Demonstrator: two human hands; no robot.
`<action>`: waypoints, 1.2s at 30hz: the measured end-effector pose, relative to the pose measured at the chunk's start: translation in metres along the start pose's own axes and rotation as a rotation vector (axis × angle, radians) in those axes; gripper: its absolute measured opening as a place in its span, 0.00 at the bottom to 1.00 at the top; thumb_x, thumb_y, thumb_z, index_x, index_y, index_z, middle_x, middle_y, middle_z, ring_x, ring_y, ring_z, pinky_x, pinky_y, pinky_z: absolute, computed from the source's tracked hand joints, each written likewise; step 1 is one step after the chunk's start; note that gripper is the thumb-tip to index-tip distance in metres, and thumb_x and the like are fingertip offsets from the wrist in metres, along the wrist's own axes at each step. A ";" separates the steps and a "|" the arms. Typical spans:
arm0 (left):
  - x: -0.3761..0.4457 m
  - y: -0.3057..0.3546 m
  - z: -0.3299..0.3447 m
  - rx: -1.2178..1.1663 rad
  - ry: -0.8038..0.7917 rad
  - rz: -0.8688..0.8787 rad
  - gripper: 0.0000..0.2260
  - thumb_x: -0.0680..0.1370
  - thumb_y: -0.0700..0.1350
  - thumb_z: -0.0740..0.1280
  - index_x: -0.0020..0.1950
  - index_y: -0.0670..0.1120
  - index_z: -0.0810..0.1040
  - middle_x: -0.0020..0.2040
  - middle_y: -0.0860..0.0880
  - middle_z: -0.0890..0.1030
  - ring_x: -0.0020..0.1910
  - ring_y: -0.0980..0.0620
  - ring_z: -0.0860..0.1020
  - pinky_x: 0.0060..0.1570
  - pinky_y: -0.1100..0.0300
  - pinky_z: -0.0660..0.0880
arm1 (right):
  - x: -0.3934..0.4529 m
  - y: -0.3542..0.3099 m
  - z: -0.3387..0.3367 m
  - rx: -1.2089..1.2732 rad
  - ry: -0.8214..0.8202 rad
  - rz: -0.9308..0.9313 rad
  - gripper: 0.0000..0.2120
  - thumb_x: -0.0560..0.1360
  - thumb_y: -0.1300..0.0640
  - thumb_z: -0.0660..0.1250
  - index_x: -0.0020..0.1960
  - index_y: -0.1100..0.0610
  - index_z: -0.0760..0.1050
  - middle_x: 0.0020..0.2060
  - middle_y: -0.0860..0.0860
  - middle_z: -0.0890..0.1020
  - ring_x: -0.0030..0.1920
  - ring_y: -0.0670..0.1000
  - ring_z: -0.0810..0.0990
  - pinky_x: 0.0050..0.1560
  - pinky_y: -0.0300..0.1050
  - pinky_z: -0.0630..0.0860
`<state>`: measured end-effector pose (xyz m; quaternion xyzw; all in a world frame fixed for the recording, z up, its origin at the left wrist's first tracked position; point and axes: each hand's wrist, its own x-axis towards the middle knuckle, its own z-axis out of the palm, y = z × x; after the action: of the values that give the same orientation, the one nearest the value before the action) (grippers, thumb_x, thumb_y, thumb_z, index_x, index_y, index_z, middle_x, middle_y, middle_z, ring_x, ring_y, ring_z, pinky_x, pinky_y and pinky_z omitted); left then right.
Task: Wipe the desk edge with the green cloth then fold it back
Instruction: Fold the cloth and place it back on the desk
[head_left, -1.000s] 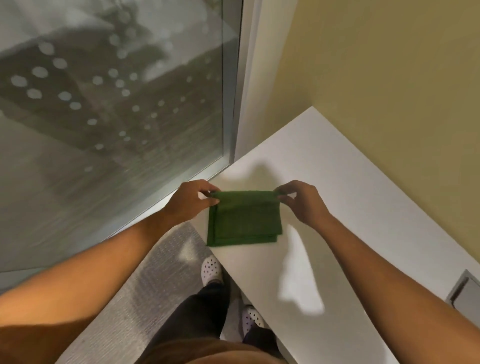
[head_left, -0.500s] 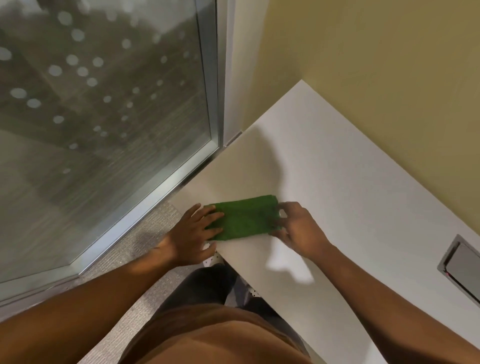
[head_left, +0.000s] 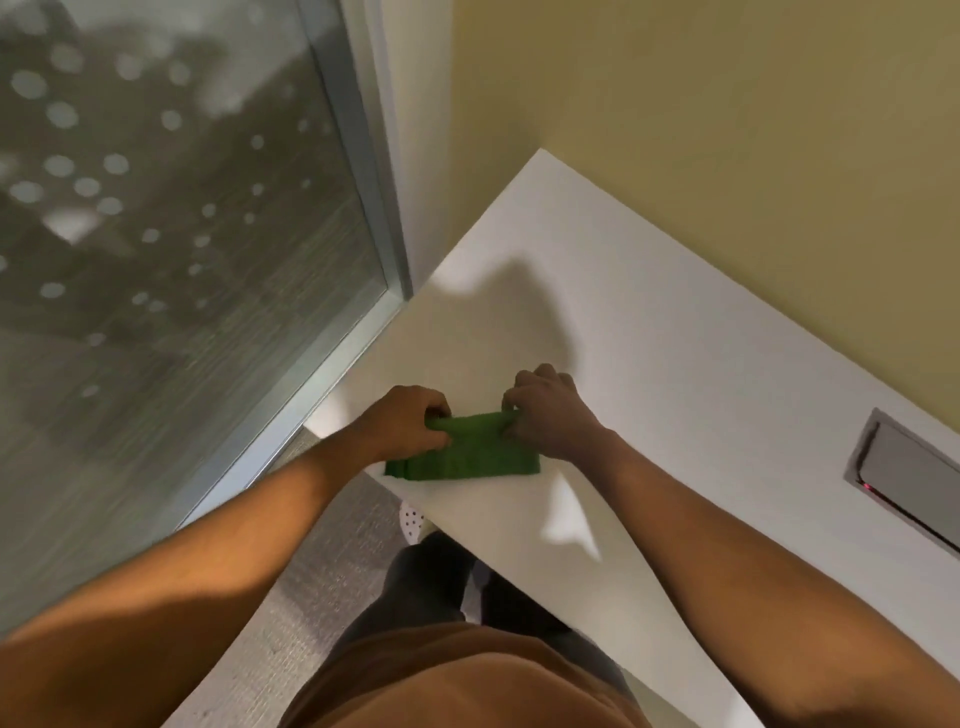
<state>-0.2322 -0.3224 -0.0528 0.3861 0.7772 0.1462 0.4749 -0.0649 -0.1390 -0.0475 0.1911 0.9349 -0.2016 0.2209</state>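
Folded green cloth (head_left: 470, 451), seemingly several layers, pinched in left hand (head_left: 402, 423) and right hand (head_left: 548, 413) grip.

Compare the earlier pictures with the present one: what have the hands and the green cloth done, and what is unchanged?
Half a second ago both hands lay flat at the cloth's ends; now the left hand and right hand pinch the far corners of the green cloth, lifting that edge to fold again. The cloth stays at the desk edge.
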 end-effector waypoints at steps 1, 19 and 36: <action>0.003 0.004 -0.003 -0.056 -0.023 0.027 0.11 0.77 0.45 0.75 0.59 0.49 0.83 0.59 0.47 0.83 0.54 0.48 0.81 0.48 0.60 0.78 | -0.010 0.010 0.001 0.142 0.004 0.038 0.13 0.77 0.49 0.72 0.58 0.52 0.84 0.56 0.50 0.81 0.62 0.54 0.74 0.64 0.51 0.69; 0.103 0.230 0.083 -0.951 -0.051 -0.029 0.14 0.82 0.43 0.73 0.67 0.41 0.82 0.58 0.43 0.88 0.47 0.51 0.88 0.43 0.59 0.85 | -0.191 0.209 0.022 2.128 0.625 0.544 0.25 0.79 0.70 0.71 0.75 0.65 0.73 0.69 0.62 0.82 0.69 0.62 0.81 0.64 0.52 0.84; 0.274 0.388 0.150 -0.543 0.229 0.047 0.28 0.72 0.34 0.80 0.70 0.47 0.78 0.58 0.37 0.85 0.57 0.39 0.86 0.59 0.42 0.84 | -0.175 0.396 -0.013 1.800 0.967 1.032 0.22 0.75 0.71 0.75 0.68 0.61 0.77 0.62 0.63 0.84 0.61 0.62 0.85 0.65 0.61 0.82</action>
<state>0.0059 0.1153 -0.0694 0.2439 0.7491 0.4023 0.4664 0.2527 0.1547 -0.0664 0.6984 0.2486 -0.5887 -0.3222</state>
